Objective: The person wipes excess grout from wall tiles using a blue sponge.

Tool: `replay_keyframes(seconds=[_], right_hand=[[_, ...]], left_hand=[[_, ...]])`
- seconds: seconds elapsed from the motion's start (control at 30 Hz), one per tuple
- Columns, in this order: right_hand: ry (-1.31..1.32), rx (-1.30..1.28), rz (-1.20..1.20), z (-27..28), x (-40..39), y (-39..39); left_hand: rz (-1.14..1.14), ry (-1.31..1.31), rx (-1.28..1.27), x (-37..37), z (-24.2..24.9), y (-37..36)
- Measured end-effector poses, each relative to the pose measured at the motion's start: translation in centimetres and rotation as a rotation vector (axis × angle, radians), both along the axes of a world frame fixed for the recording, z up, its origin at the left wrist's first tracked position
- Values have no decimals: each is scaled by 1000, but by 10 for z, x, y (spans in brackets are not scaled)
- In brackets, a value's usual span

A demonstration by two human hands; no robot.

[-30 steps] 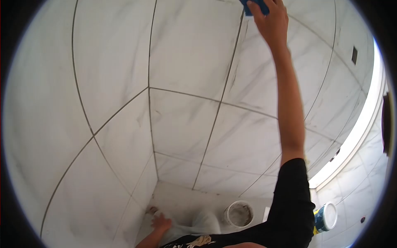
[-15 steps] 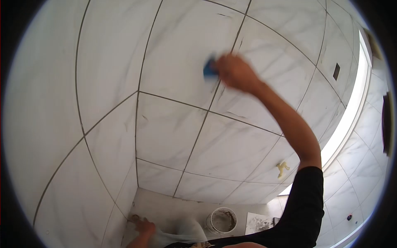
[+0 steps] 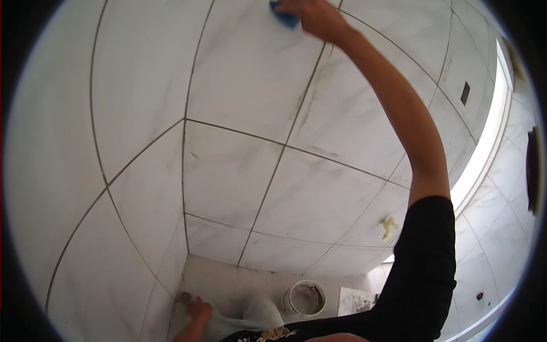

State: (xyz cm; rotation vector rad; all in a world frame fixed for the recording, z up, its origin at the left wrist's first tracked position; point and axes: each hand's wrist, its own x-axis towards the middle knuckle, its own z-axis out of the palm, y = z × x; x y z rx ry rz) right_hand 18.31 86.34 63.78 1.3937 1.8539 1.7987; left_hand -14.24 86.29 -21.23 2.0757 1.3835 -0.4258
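High on the tiled wall [image 3: 239,74], my right hand [image 3: 319,20] grips a blue tool [image 3: 285,16], whose flat edge lies against a white marbled tile left of a dark joint. The arm is stretched upward. At the lower left, my left hand [image 3: 198,308] hangs low beside my leg, near the wall corner. Its fingers look spread, and a small round brownish thing [image 3: 184,297] shows just beyond the fingertips; whether they touch it is unclear. Greyish smears mark the tile near the vertical joint.
A white bucket [image 3: 306,298] with grey paste inside stands on the floor. Beside it lies a white board [image 3: 353,301] with grey smears. A yellowish fitting [image 3: 390,228] sticks out of the wall. A dark rectangular cutout [image 3: 465,93] is at the right, near a bright opening.
My right hand has moved up and slightly left along the wall with the blue tool. The view has shifted slightly. My left hand remains low by the corner.
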Motion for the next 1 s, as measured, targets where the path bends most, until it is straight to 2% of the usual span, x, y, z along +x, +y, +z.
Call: replay_keyframes(seconds=[0.03, 0.07, 0.17, 0.23, 0.27, 0.3, 0.37, 0.4, 0.47, 0.5, 0.53, 0.57, 0.6, 0.63, 0.7, 0.73, 0.77, 0.8, 0.87, 0.9, 0.97, 1.0], right_hand=[[111, 127, -166, 18, 3, -1], [30, -39, -100, 37, 18, -9], [-49, 85, 35, 0, 32, -32], [185, -114, -203, 10, 17, -49], [353, -136, -87, 21, 14, -50], [303, 5, -84, 44, 28, -49], [158, 265, -13, 51, 15, -60], [180, 254, -37, 38, 41, -57], [275, 274, -410, 5, 101, -35], [145, 276, -172, -66, 69, -49], [89, 111, -78, -129, 87, -50], [161, -71, 82, -193, 82, -57], [334, -276, -33, -240, 55, -70], [450, -581, -297, -255, 27, -79], [352, -470, -54, -235, 14, -78], [304, -317, -31, -190, 18, -71], [311, -50, 54, -140, 30, -67], [189, 198, 157, -90, 31, -67], [134, 509, 201, -18, 16, -80], [126, 513, 83, 4, 35, -87], [256, 440, -29, -7, 65, -90], [87, 431, -157, -40, 76, -88]], left_hand=[[21, -40, -19, 0, 3, 2], [23, -37, -17, 1, 8, 2], [29, 6, -34, -6, 16, 4], [3, -76, 27, -8, 9, -1], [11, -76, 20, -6, 3, 0], [-8, -108, 90, -4, -5, 2], [-61, -113, 138, -13, -13, -9], [-36, -124, 113, -14, -2, -5], [-4, -132, 88, -12, 13, 0], [1, -113, 80, -10, 13, -1], [6, -97, 74, -10, 12, -2], [2, -99, 68, -7, 10, -5], [23, -65, 59, -5, 7, -5], [49, -35, 53, -2, 7, -4], [42, -24, 48, -1, 6, -1], [18, -3, 39, 0, 6, -2], [11, 7, 40, -1, 7, -3], [8, 0, 27, -6, 9, -2], [12, -9, 17, -4, 13, 1], [16, 1, 22, -3, 12, 1], [19, 7, 22, 0, 11, 1], [16, 13, 42, -1, 7, 2]])
